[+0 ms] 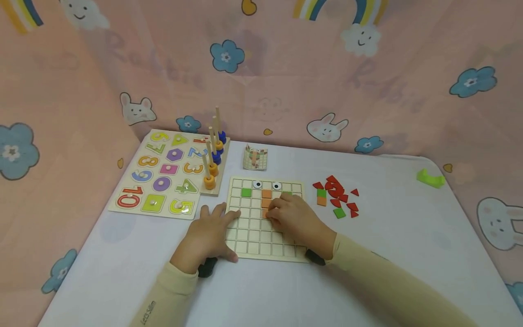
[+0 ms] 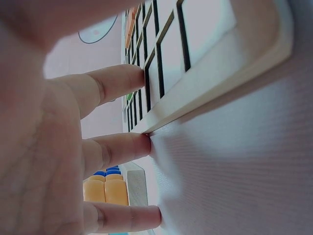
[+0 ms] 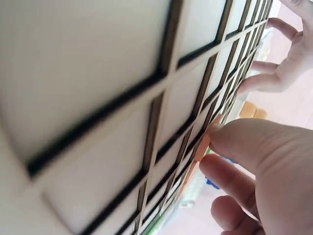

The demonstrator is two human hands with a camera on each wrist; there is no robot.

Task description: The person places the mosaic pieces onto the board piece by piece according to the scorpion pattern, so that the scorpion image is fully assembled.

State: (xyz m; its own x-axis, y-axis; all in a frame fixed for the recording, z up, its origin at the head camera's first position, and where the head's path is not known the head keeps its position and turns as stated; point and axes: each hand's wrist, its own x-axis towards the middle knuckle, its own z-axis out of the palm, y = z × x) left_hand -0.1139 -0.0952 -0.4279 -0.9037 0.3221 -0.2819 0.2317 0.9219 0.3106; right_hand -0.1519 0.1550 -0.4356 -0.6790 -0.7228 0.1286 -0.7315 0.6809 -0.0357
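Note:
A wooden grid board (image 1: 253,236) lies on the table in the head view. Orange square tiles (image 1: 266,194) form a column in it, with green tiles (image 1: 246,192) to either side and two round eye pieces (image 1: 257,184) at the top. My right hand (image 1: 296,220) pinches the lowest orange tile (image 3: 204,145) between thumb and index finger at its grid square; part of the tile is hidden by the fingers. With fingers spread, my left hand (image 1: 207,234) rests at the board's left edge, its index fingertip on the rim (image 2: 142,77) and the other fingertips on the table.
Red pieces (image 1: 336,189) lie in a pile right of the board, near some green and orange tiles. A small pattern card (image 1: 255,157) stands behind it. On the left are a number puzzle (image 1: 151,181) and a peg stand with rings (image 1: 209,182). A green piece (image 1: 430,178) lies far right.

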